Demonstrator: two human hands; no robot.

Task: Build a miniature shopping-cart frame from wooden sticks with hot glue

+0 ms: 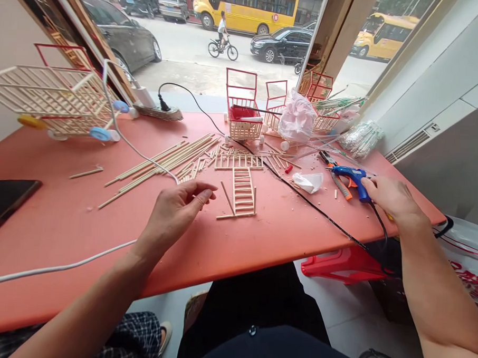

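Head view: the right hand (388, 198) wraps the handle of the glue gun (350, 177) at the right side of the table (63, 219) — black cord (313, 206) trailing across, pliers (343, 190) and tissue (308, 182) beside. The left hand (176, 210) lies just left of the stick ladder (243, 192), fingertips drawn together — whether they pinch anything is hidden.

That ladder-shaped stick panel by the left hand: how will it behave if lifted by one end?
The ladder-shaped stick panel is thin sticks with open gaps, so probably light and stiff. Its rungs look glued; with the right hand holding the blue glue gun, joints may be fresh and fragile. Lying flat, it should slide on the orange table, not roll.
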